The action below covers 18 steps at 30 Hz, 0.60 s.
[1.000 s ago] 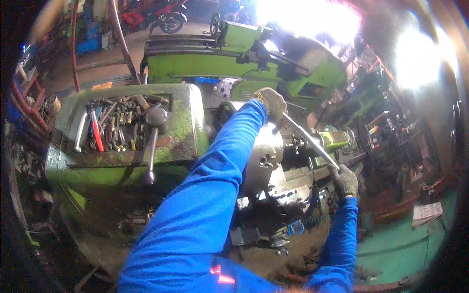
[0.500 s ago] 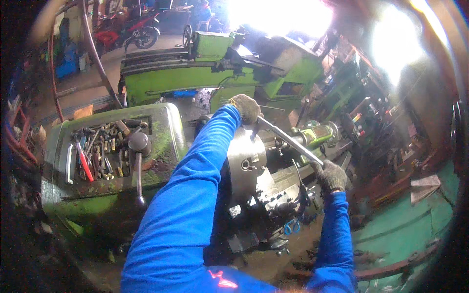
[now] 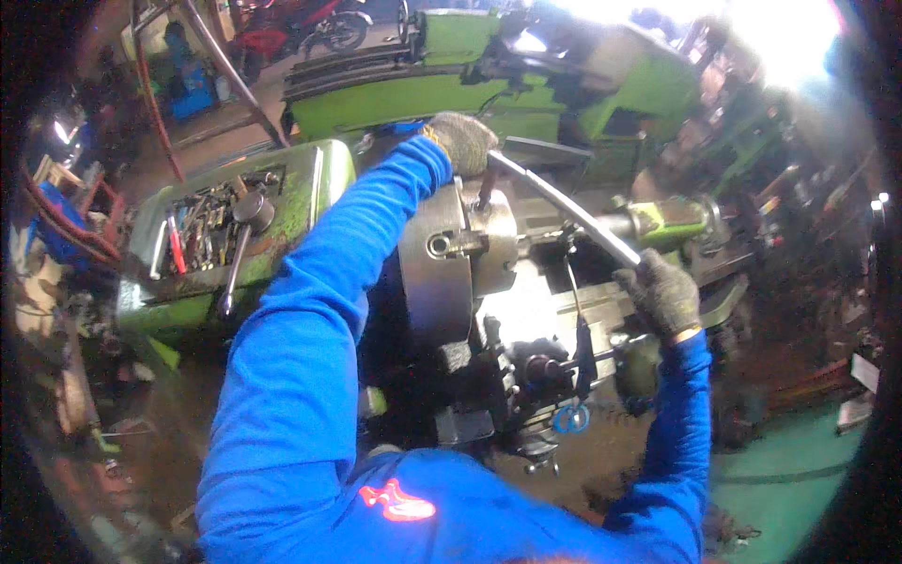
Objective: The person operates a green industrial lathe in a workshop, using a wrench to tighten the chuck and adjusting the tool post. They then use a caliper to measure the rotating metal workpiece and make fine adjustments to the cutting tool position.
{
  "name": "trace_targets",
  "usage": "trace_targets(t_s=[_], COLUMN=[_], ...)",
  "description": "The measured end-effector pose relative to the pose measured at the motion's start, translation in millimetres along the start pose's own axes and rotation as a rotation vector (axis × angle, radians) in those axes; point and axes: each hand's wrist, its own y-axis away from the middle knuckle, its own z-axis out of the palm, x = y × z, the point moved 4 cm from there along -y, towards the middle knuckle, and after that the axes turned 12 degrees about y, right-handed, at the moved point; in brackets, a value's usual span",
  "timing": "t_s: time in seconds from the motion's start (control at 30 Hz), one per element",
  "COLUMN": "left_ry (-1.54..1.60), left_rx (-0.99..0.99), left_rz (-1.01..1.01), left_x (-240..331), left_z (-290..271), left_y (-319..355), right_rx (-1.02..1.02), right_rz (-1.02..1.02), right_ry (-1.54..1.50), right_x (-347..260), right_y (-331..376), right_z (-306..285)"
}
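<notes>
Both of my hands wear grey knit gloves and hold one long straight metal bar (image 3: 568, 209), which slants from upper left down to the right. My left hand (image 3: 460, 143) is closed at the bar's upper end, just above a steel lathe chuck (image 3: 437, 287); its fingers are partly hidden behind the back of the glove. At the lower end, my right hand (image 3: 665, 296) wraps round the bar. Below the left hand, a dark upright piece (image 3: 488, 185) stands at the chuck's top; whether it joins the bar cannot be made out.
On the green headstock at left lie many small tools (image 3: 211, 226), a red-handled tool (image 3: 177, 246) and a ball-ended lever (image 3: 252, 211). The green tailstock (image 3: 672, 221) is at right. Behind stands another green machine (image 3: 423, 117). A blue coil (image 3: 570, 418) hangs near the carriage.
My view has shifted, so the chuck and headstock sit higher in the picture. Both hands keep hold of the bar, and my right hand shows farther out from the chuck.
</notes>
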Motion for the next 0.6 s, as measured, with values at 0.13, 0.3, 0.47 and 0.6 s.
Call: trace_targets(t_s=[0.13,0.3,0.47,0.6], left_ry=[-0.129,-0.063,-0.072,-0.036], left_rx=[-0.055,0.088,0.122,0.165], left_rz=[-0.066,-0.197,-0.166,-0.209], left_x=[13.8,12.4,11.6,23.9], left_z=[-14.1,-9.9,-10.7,-38.6], left_y=[14.8,18.8,15.4,5.9], right_rx=[0.043,0.134,0.119,0.073], right_rz=[-0.152,-0.334,-0.589,-0.529], right_ry=[-0.138,-0.101,-0.129,-0.118], right_x=[23.3,35.1,24.2,35.8], right_y=[-26.1,-76.9,-75.0,-74.0], right_z=[7.9,-14.8,-30.0,-39.6])
